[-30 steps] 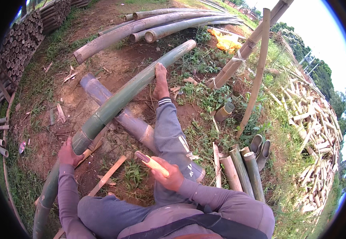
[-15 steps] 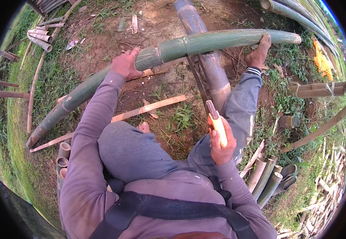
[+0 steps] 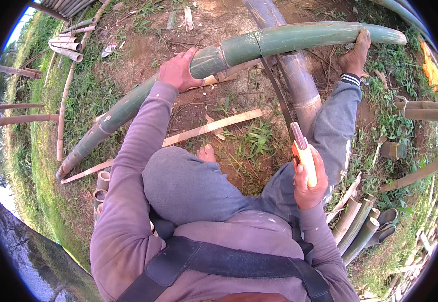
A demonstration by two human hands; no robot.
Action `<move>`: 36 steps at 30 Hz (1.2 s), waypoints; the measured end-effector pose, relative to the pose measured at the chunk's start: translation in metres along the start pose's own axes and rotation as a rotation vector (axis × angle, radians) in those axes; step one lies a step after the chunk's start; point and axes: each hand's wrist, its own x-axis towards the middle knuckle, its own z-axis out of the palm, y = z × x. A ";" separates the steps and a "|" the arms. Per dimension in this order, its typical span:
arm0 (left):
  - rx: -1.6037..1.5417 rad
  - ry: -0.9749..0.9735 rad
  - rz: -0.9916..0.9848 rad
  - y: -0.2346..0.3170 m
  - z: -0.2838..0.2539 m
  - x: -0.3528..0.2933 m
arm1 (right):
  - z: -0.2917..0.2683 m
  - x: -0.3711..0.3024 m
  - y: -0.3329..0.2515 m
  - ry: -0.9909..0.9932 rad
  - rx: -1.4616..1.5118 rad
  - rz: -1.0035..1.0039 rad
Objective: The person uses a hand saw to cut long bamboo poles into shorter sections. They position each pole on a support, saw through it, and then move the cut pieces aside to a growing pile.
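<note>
A long green bamboo pole (image 3: 234, 52) lies slantwise in front of me, its lower left end on the ground. It rests across a thicker, greyish bamboo log (image 3: 302, 83). My left hand (image 3: 179, 70) grips the pole left of the log, fingers over the top and thumb on the near side. In my right hand (image 3: 312, 176) is the orange-yellow handle of a handsaw (image 3: 305, 160). The saw's narrow dark blade (image 3: 278, 93) reaches up to the pole's underside, at a dark cut line around it. My bare right foot (image 3: 355, 54) presses on the pole near its right end.
A split bamboo strip (image 3: 214, 127) lies on the soil before my knees. Cut bamboo pieces (image 3: 356, 221) and dark boots (image 3: 383, 226) are at my right. More bamboo tubes (image 3: 101, 189) stand at my left. An orange-yellow cloth (image 3: 432, 70) lies at far right.
The whole view has shifted, so the scene appears further right and a little higher. Both hands keep their holds, and the blade is still at the same cut line.
</note>
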 end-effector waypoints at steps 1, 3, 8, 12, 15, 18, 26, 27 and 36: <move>0.001 0.008 0.001 0.004 0.000 0.002 | -0.002 -0.006 -0.002 0.007 -0.018 -0.015; -0.007 -0.001 0.003 0.004 -0.005 -0.001 | 0.030 0.042 0.019 0.051 0.006 -0.091; 0.003 -0.063 -0.008 0.018 -0.021 0.002 | 0.094 0.172 0.028 0.086 0.003 -0.012; -0.034 -0.038 0.019 0.000 -0.014 0.001 | 0.043 0.080 0.019 0.054 0.048 -0.067; -0.041 -0.020 0.018 0.003 -0.014 -0.001 | 0.001 0.022 0.002 0.036 0.065 0.049; -0.066 0.034 0.117 0.025 -0.015 0.017 | 0.008 0.032 0.005 0.119 0.040 0.024; -0.042 0.010 0.019 0.016 -0.038 -0.003 | 0.062 0.127 0.021 0.109 0.110 -0.002; -0.035 0.041 0.012 0.013 -0.040 -0.001 | 0.046 0.105 0.019 0.104 0.102 -0.060; -0.006 0.039 0.037 0.022 -0.033 0.004 | 0.059 0.147 0.042 0.174 0.120 -0.155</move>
